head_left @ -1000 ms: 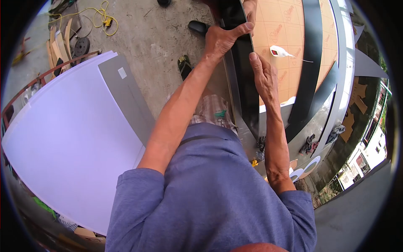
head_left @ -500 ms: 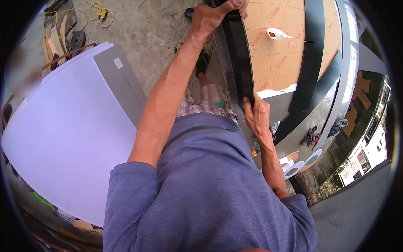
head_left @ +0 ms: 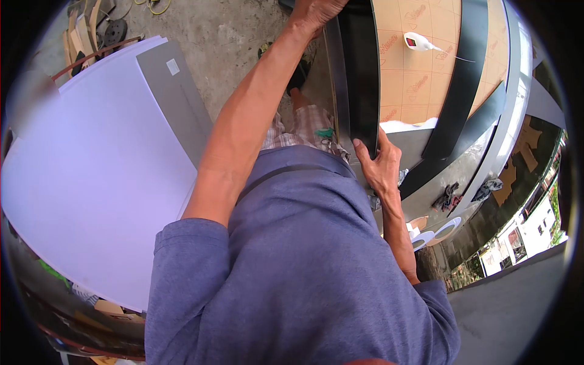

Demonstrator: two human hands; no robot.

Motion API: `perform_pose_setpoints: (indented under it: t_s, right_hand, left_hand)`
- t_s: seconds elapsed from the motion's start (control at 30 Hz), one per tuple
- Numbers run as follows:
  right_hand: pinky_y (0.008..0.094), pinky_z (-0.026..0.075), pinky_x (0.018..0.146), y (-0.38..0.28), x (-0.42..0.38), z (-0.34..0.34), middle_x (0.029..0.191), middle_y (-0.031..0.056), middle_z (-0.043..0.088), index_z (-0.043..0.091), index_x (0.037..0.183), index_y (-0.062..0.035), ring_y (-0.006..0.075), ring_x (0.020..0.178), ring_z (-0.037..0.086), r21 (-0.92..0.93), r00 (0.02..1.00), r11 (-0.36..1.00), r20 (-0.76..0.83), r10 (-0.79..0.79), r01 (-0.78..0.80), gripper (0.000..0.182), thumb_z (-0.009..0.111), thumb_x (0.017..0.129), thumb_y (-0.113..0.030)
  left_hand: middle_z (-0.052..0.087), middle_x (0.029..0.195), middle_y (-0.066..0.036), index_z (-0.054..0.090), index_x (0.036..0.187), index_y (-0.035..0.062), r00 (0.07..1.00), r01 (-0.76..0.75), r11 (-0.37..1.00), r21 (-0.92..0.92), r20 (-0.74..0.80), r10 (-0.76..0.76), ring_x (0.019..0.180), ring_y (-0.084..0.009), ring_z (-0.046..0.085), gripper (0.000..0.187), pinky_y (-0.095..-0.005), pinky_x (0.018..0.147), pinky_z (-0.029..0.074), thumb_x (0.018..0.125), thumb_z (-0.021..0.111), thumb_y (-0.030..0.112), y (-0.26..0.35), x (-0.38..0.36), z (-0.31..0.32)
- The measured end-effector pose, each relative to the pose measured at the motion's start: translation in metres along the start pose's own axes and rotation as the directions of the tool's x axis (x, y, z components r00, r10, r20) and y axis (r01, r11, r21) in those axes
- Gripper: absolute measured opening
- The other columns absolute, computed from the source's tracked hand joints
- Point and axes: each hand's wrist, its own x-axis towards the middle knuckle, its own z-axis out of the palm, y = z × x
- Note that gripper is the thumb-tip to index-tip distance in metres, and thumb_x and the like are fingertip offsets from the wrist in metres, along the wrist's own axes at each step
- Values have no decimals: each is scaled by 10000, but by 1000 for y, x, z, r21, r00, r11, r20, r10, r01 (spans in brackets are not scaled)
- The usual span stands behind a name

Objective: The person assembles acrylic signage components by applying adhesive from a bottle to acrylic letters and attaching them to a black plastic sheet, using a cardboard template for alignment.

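A long black strip [head_left: 359, 79] lies along the near edge of the worktable, and both hands are on it. At the top of the view, my left hand [head_left: 317, 13] is closed at the strip's far end; its fingertips are partly cut off by the frame. The near end sits between the thumb and fingers of my right hand [head_left: 382, 163]. Beside the strip is a board in brown printed protective paper [head_left: 407, 79]. A white squeeze bottle with a thin nozzle [head_left: 418, 41] lies on that paper. Another black strip [head_left: 460, 79] crosses the board farther right.
Large white sheets [head_left: 97, 170] stand at my left, with a grey panel [head_left: 173, 91] against them. Wood offcuts [head_left: 79, 36] and a yellow cord [head_left: 152, 6] are on the concrete floor. Crumpled rags [head_left: 447, 198] and white ring-shaped cutouts [head_left: 447, 228] lie at the table's right.
The black strip has turned so more of its broad face shows. My left hand has moved up and partly out of view. The view has shifted slightly.
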Motion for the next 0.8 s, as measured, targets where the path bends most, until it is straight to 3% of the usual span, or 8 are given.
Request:
perform_pose_setpoints:
  t_s: [0.13,0.27,0.37,0.5,0.53,0.63,0.67,0.8]
  right_hand:
    - [358,504,924,37,-24,2,1056,200,728,587,1320,15,280,973,695,-87,967,984,189,170,-156,517,720,833,-100]
    - [355,355,1132,79,-41,-6,1419,163,575,463,1475,15,258,1308,529,384,931,874,319,176,-297,810,821,772,-167]
    - [367,310,1176,107,-57,-6,1495,165,503,396,1522,5,250,1362,479,344,965,928,259,53,-144,906,839,751,-167]
    - [388,471,952,135,-46,23,1293,200,618,600,1257,9,306,1150,618,-140,996,987,-29,-87,82,568,838,783,-194]
    - [433,488,956,136,-43,28,1237,206,602,571,1308,-25,389,1132,584,-114,991,984,-1,-136,135,525,770,830,-116]
    - [448,493,894,132,-33,49,1182,196,604,588,1240,-15,388,1060,595,-49,998,997,-12,-55,55,452,762,830,-92]
    - [460,496,816,143,-28,57,1068,187,613,598,1169,-6,396,943,605,-154,982,974,-54,-179,169,365,744,839,-67]
    - [445,513,789,170,-28,63,995,201,637,605,1162,4,398,881,626,-369,919,849,42,-391,378,354,740,842,-63]
  left_hand:
    - [699,791,-89,752,810,24,996,-94,992,-82,-14,94,761,-161,632,891,-293,720,509,585,723,886,-2,-2,4]
    - [708,833,-97,747,860,6,998,-43,999,-33,50,44,780,-169,650,897,-284,746,520,601,737,864,4,-6,-4]
    - [712,874,-104,739,927,-19,994,-102,983,-150,23,107,806,-177,668,886,-283,760,529,629,768,815,8,-6,1]
    - [716,906,-111,727,969,-38,996,-13,964,-267,83,36,836,-184,679,851,-293,764,537,654,809,748,12,-15,3]
    - [717,907,-113,727,967,-38,996,-31,961,-276,77,54,835,-185,679,851,-297,762,539,647,815,746,12,-14,3]
    - [720,907,-119,729,959,-36,993,-74,952,-297,66,98,834,-186,681,855,-306,757,543,628,827,746,11,-11,7]
    - [719,903,-120,731,954,-36,993,-78,951,-300,63,102,834,-185,681,858,-308,758,543,622,828,749,12,-12,7]
    - [721,882,-116,738,925,-32,999,1,988,-153,34,4,827,-185,682,861,-309,757,542,613,822,766,4,-6,2]
